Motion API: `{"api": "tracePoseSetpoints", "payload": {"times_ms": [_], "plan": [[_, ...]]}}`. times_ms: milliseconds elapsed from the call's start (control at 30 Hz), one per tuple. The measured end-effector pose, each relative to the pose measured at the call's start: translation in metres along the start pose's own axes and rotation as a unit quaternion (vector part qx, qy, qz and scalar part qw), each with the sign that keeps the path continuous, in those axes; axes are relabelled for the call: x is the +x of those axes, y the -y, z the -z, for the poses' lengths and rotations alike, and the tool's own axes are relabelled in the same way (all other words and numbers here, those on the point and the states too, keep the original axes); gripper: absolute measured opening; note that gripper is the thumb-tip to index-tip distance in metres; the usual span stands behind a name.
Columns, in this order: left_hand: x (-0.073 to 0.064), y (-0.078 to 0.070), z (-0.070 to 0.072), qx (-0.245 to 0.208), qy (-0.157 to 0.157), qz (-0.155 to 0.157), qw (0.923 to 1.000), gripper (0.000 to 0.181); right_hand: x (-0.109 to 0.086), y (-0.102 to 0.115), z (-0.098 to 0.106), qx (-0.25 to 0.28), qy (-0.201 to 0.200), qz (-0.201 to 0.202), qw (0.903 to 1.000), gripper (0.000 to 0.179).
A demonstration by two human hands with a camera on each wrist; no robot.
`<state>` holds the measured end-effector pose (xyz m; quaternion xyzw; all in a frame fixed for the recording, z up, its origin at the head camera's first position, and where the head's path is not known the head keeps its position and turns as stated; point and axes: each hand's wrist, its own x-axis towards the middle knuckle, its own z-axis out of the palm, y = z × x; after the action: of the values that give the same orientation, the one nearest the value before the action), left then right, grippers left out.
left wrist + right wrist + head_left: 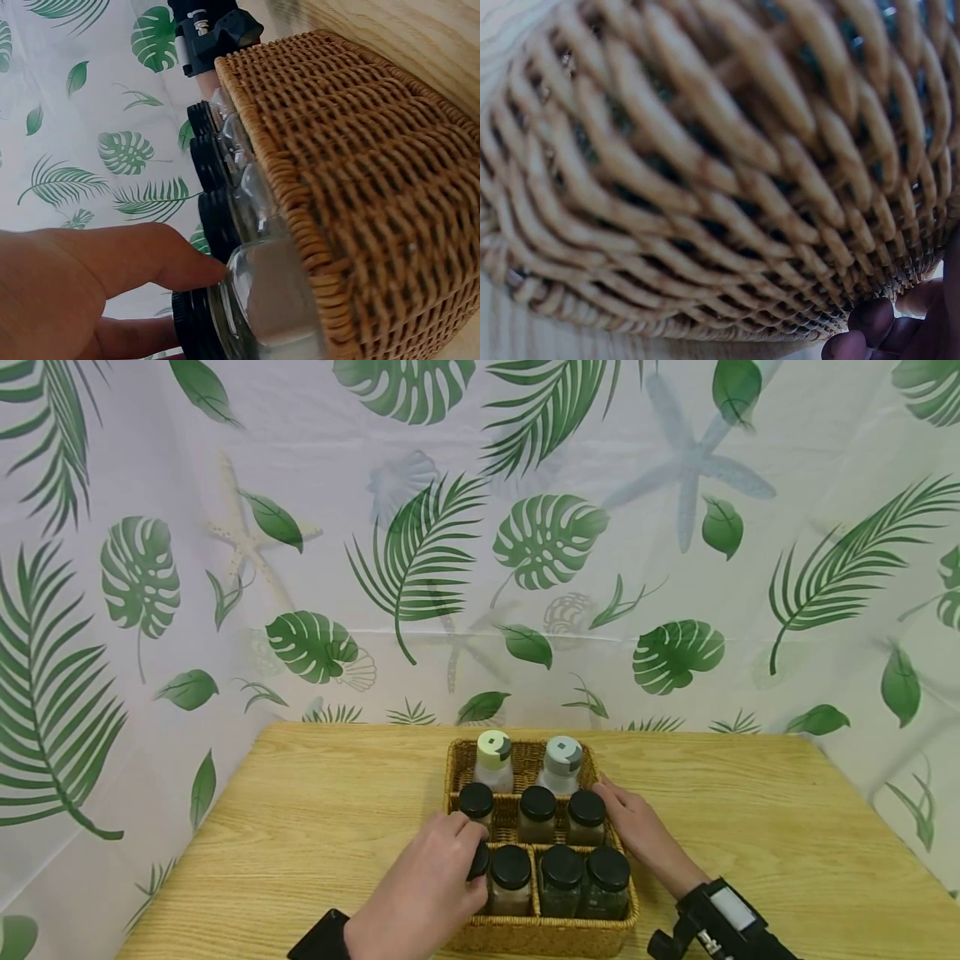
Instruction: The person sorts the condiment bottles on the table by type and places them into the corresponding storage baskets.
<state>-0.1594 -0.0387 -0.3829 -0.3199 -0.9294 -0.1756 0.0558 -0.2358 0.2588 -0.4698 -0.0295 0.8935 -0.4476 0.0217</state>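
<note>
A wicker basket with compartments holds glass jars with black lids. My left hand pinches the front-left jar by its black lid, thumb and fingers on opposite sides. That jar's clear glass body, with pale contents, stands at the basket's rim in the left wrist view. My right hand holds the basket's right side towards the back, fingertips against the weave. Beside the pinched jar stands another black-lidded jar, and two jars with dark green contents fill the front-right compartment.
In the middle row stand three more black-lidded jars. Two white bottles, one with a yellow-green cap and one with a grey-blue cap, occupy the back compartment. The basket rests on a wooden table before a leaf-patterned cloth.
</note>
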Motion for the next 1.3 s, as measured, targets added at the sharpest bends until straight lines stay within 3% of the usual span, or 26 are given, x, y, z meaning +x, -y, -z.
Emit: {"api": "tracePoseSetpoints", "payload": {"times_ms": [367, 967, 1067, 1200, 1300], "plan": [[-0.001, 0.007, -0.012, -0.005, 0.002, -0.004, 1.0000, 0.030, 0.000, 0.001, 0.001, -0.004, 0.005, 0.010, 0.9999, 0.065], [-0.004, 0.011, -0.019, 0.011, -0.020, -0.027, 0.9994, 0.033, 0.000, 0.000, 0.001, 0.015, 0.013, -0.002, 0.9998, 0.065], [-0.005, 0.011, -0.018, -0.004, -0.020, -0.023, 0.9995, 0.035, -0.001, 0.001, 0.002, 0.013, 0.013, -0.002, 0.9998, 0.066], [-0.008, 0.015, -0.014, -0.036, -0.063, -0.001, 0.9974, 0.036, -0.001, 0.001, 0.002, 0.008, 0.011, 0.001, 0.9999, 0.066], [-0.004, 0.024, -0.013, -0.046, -0.126, 0.028, 0.9906, 0.036, -0.001, 0.000, 0.001, 0.014, 0.011, -0.004, 0.9998, 0.066]]}}
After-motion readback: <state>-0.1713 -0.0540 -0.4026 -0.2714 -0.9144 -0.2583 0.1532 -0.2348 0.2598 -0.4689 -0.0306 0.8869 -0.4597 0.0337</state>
